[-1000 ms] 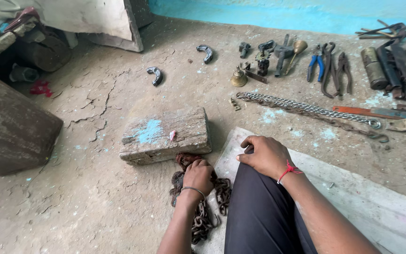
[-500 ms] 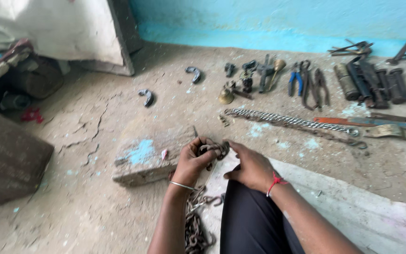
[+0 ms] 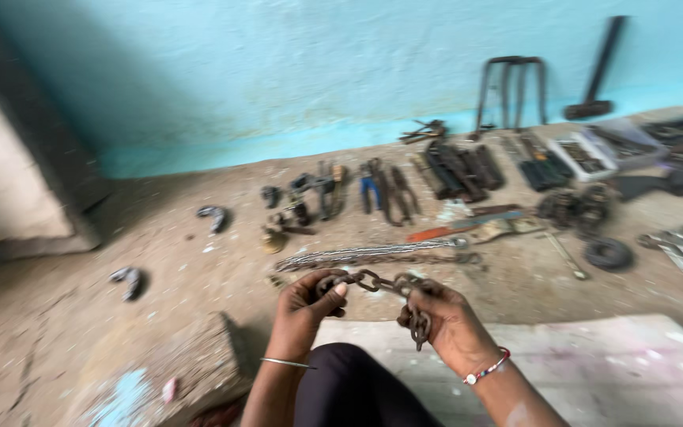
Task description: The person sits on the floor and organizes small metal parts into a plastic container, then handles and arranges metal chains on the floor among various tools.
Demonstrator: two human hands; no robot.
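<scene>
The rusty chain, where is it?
In the head view, the rusty chain stretches between the left hand and right hand, low centre, above the knee.

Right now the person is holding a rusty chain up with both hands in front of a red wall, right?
Not quite: the wall is light blue, not red. The head view shows it behind the tools on the floor. The rest holds: both the left hand and the right hand hold up the rusty chain.

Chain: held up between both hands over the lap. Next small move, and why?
Probably feed the chain a few links along toward the right hand: the left hand pinches one end, a short stretch spans the hands, and a loose tail dangles below the right.
</scene>
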